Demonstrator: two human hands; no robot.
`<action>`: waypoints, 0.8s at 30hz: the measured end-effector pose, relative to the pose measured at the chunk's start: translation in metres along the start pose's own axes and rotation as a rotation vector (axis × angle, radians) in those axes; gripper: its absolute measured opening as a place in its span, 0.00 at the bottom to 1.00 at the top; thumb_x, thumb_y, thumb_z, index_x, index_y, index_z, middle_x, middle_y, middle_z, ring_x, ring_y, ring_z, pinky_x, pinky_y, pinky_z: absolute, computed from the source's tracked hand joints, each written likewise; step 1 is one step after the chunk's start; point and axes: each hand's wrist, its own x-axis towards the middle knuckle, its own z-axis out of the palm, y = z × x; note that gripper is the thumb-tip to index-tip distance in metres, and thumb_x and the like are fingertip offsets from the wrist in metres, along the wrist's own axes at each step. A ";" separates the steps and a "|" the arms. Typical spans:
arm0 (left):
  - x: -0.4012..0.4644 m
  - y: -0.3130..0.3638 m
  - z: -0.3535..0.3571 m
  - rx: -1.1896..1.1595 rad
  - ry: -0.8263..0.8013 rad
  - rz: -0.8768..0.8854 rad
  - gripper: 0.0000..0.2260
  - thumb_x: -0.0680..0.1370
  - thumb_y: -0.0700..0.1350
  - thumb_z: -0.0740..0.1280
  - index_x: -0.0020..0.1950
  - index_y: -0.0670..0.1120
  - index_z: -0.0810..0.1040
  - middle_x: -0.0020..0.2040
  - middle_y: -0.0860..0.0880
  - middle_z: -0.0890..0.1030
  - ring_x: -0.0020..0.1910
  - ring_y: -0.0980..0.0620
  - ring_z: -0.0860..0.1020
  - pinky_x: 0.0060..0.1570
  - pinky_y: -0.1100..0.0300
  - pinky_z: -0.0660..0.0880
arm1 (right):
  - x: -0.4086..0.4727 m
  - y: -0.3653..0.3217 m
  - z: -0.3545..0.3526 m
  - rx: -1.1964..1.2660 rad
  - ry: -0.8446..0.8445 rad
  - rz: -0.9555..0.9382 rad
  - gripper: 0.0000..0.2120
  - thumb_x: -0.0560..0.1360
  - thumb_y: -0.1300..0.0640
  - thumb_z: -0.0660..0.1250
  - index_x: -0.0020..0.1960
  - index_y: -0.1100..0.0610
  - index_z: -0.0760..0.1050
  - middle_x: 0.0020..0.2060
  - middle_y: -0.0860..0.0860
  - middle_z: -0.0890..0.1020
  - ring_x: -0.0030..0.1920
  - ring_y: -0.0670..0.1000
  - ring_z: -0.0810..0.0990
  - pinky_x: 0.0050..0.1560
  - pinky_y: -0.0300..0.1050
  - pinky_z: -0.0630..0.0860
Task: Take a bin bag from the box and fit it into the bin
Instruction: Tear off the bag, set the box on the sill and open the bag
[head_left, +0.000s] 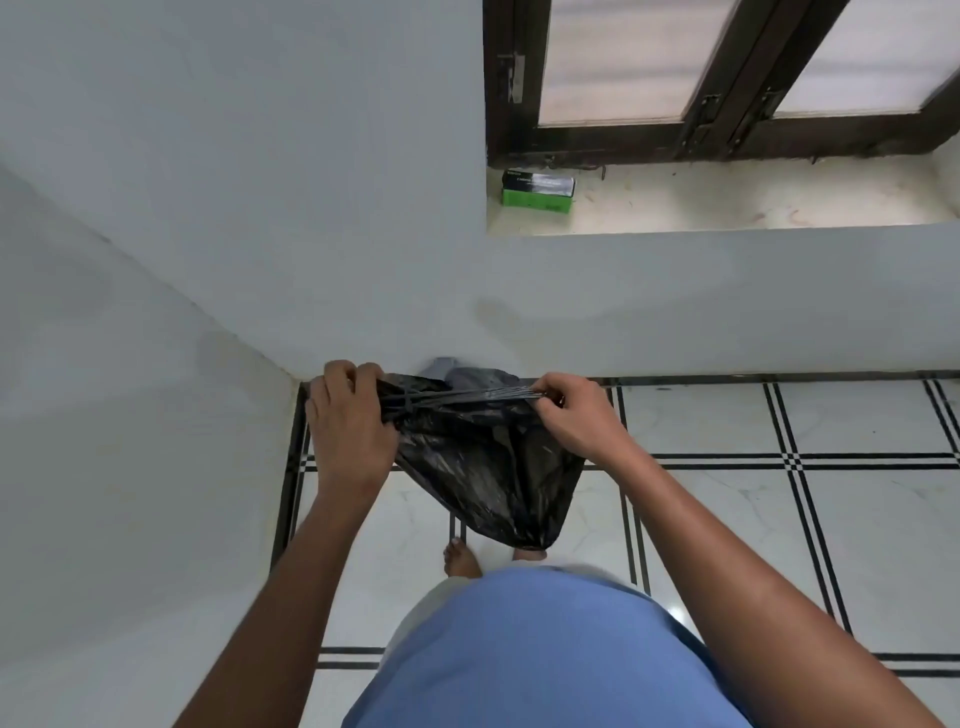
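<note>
Two hands: both grasp the black bin bag (483, 457) at its top edge, stretching the edge taut between them.
Left hand (348, 421): fingers curled round a bunched corner of the bag.
Right hand (576, 415): thumb and fingers pinch the opposite end of the edge.
Bag: held in the air in front of the body, hanging down to a gathered point above the bare feet.
Bin (457, 371): only a grey sliver shows behind the bag, in the corner; contents cannot be told.
Box (537, 192): green and black, lying on the window ledge (753, 200) at its left end.
Floor (727, 519): pale tiles with dark double lines.
Room: white walls, dark-framed window (717, 78) above the ledge.
</note>
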 end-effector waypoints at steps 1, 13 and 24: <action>-0.001 0.003 0.001 0.034 0.012 -0.040 0.27 0.63 0.33 0.74 0.61 0.44 0.80 0.64 0.39 0.74 0.60 0.35 0.74 0.60 0.42 0.69 | 0.000 0.003 -0.002 -0.010 0.011 0.009 0.06 0.82 0.54 0.68 0.50 0.49 0.83 0.38 0.46 0.84 0.41 0.48 0.82 0.45 0.47 0.77; -0.016 0.028 0.004 -1.257 -0.577 -0.696 0.15 0.77 0.37 0.79 0.64 0.40 0.84 0.56 0.41 0.90 0.57 0.39 0.88 0.48 0.55 0.86 | -0.016 0.052 -0.026 0.095 0.148 0.116 0.05 0.82 0.54 0.68 0.52 0.52 0.83 0.51 0.49 0.83 0.51 0.49 0.82 0.51 0.45 0.73; -0.006 0.034 0.036 -1.106 -0.481 -0.703 0.23 0.78 0.39 0.79 0.69 0.43 0.74 0.59 0.40 0.86 0.52 0.43 0.88 0.52 0.45 0.87 | -0.018 0.056 -0.025 0.339 0.158 0.105 0.14 0.83 0.44 0.73 0.44 0.53 0.83 0.33 0.51 0.79 0.36 0.48 0.74 0.39 0.47 0.70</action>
